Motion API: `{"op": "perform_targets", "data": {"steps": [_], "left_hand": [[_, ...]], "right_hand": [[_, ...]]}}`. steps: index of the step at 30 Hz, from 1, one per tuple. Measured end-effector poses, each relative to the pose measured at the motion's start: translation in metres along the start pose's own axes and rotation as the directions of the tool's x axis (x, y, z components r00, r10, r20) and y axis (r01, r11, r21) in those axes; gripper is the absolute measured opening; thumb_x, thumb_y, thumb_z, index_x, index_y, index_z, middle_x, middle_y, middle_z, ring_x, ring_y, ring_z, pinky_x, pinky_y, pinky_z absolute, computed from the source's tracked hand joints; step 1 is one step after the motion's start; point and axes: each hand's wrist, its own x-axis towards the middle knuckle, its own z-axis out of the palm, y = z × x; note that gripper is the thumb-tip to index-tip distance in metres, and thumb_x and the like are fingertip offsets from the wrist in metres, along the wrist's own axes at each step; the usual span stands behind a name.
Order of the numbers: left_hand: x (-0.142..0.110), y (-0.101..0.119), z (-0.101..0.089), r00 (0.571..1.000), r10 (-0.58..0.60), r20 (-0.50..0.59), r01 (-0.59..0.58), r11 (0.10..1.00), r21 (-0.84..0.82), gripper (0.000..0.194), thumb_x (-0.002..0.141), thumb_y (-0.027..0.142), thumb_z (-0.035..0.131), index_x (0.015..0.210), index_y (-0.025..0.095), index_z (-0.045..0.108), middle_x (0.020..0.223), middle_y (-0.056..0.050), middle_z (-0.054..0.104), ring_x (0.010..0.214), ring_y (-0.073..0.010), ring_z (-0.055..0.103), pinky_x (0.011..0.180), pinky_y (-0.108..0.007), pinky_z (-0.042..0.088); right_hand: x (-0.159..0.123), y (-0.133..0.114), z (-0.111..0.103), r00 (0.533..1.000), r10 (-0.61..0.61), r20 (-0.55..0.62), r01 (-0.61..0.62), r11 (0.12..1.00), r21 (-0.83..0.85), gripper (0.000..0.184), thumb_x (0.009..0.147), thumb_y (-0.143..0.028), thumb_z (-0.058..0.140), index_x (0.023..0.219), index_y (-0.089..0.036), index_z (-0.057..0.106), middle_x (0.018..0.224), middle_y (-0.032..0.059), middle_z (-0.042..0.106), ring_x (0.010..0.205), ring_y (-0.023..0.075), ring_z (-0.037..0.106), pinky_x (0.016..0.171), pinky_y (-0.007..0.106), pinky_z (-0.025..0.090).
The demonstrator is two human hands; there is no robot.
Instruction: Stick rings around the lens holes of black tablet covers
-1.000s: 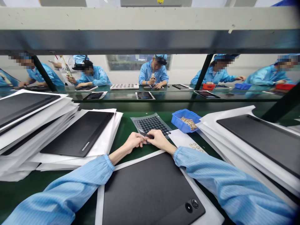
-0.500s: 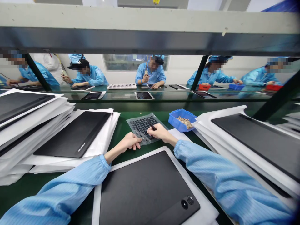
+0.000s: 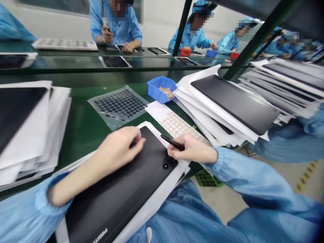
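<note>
Black and flat, one tablet [image 3: 118, 192] lay in the head view on white sheets [image 3: 162, 204] upon the green worktop [image 3: 78, 125], directly below both hands. The right hand [image 3: 191, 148] pinched one black pen-like tool [image 3: 172, 142] above the tablet's camera end. The left hand [image 3: 121, 143] hovered over or rested on the tablet, fingers curled; whether it pinched anything could not be told. Beyond them lay one clear sheet [image 3: 121, 103] of black rings, too many to count surely, and one white strip [image 3: 157, 113] of pale rings, near one blue bin [image 3: 155, 91] holding more. One paper-layered stack [image 3: 57, 131] showed at left, two stacks [image 3: 207, 123] at right.
</note>
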Motion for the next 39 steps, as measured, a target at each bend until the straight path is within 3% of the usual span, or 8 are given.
{"op": "perform_targets", "data": {"steps": [2,4,8,16,19,23,29,39], "left_hand": [[-0.009,0.020,0.014,0.966,0.256,0.047,-0.250,0.963,-0.096,0.015,0.091,0.025,0.043,0.084,0.017,0.055,0.088,-0.005,0.058,0.082,-0.0182,0.054,0.074,-0.029,0.041],[-0.016,0.032,0.025,0.931,0.351,0.100,-0.337,0.932,-0.137,0.015,0.092,0.021,0.041,0.093,0.016,0.055,0.101,-0.008,0.055,0.093,-0.0201,0.051,0.081,-0.032,0.042],[-0.021,0.034,0.037,0.926,0.352,0.135,-0.333,0.932,-0.142,0.014,0.094,0.018,0.039,0.098,0.016,0.053,0.106,-0.009,0.052,0.098,-0.0218,0.047,0.082,-0.036,0.043],[-0.021,0.032,0.038,0.928,0.340,0.154,-0.319,0.936,-0.148,0.015,0.094,0.017,0.038,0.098,0.016,0.052,0.105,-0.009,0.052,0.097,-0.0222,0.045,0.079,-0.037,0.042],[-0.022,0.032,0.039,0.929,0.337,0.150,-0.317,0.937,-0.146,0.015,0.093,0.017,0.038,0.097,0.016,0.053,0.105,-0.009,0.052,0.097,-0.0222,0.045,0.080,-0.037,0.042],[-0.022,0.032,0.039,0.930,0.334,0.157,-0.313,0.939,-0.140,0.016,0.093,0.017,0.038,0.097,0.016,0.053,0.106,-0.010,0.052,0.098,-0.0226,0.044,0.080,-0.037,0.042],[-0.022,0.031,0.039,0.929,0.337,0.153,-0.318,0.938,-0.137,0.016,0.094,0.018,0.037,0.098,0.017,0.052,0.105,-0.009,0.052,0.097,-0.0226,0.045,0.079,-0.037,0.042],[-0.021,0.033,0.040,0.933,0.334,0.137,-0.316,0.939,-0.134,0.015,0.093,0.016,0.037,0.096,0.016,0.052,0.103,-0.009,0.052,0.095,-0.0220,0.045,0.077,-0.037,0.041]], "right_hand": [[-0.015,0.016,0.009,0.997,0.060,-0.047,-0.055,0.993,0.105,0.005,0.067,-0.014,0.056,0.066,-0.015,0.061,0.051,-0.0067,0.050,0.040,0.0039,0.040,0.039,0.016,0.033],[-0.021,0.025,0.016,0.993,0.077,-0.093,-0.060,0.983,0.173,0.004,0.068,-0.016,0.056,0.065,-0.015,0.058,0.051,-0.0075,0.047,0.038,0.0032,0.038,0.037,0.015,0.032],[-0.021,0.028,0.021,0.991,0.096,-0.097,-0.071,0.968,0.243,0.004,0.069,-0.017,0.057,0.065,-0.016,0.056,0.047,-0.0085,0.044,0.036,0.0034,0.039,0.036,0.015,0.032],[-0.021,0.027,0.023,0.979,0.150,-0.138,-0.116,0.966,0.229,0.006,0.065,-0.011,0.055,0.064,-0.017,0.057,0.047,-0.0080,0.047,0.034,0.0041,0.041,0.034,0.015,0.032],[-0.023,0.023,0.026,0.974,0.141,-0.180,-0.117,0.983,0.140,0.006,0.065,-0.013,0.056,0.063,-0.018,0.057,0.048,-0.0069,0.049,0.036,0.0051,0.043,0.036,0.016,0.034],[-0.024,0.018,0.029,0.956,0.037,-0.291,-0.062,0.995,-0.077,0.010,0.064,-0.012,0.056,0.056,-0.018,0.055,0.047,-0.0054,0.048,0.040,0.0066,0.045,0.040,0.017,0.035],[-0.024,0.026,0.029,0.966,0.185,-0.180,-0.137,0.958,0.251,0.005,0.062,-0.013,0.055,0.062,-0.017,0.056,0.048,-0.0068,0.050,0.035,0.0054,0.045,0.037,0.017,0.034],[-0.023,0.026,0.031,0.959,0.190,-0.210,-0.131,0.955,0.267,0.006,0.060,-0.011,0.055,0.062,-0.017,0.057,0.044,-0.0075,0.049,0.034,0.0049,0.044,0.036,0.016,0.034]]}}
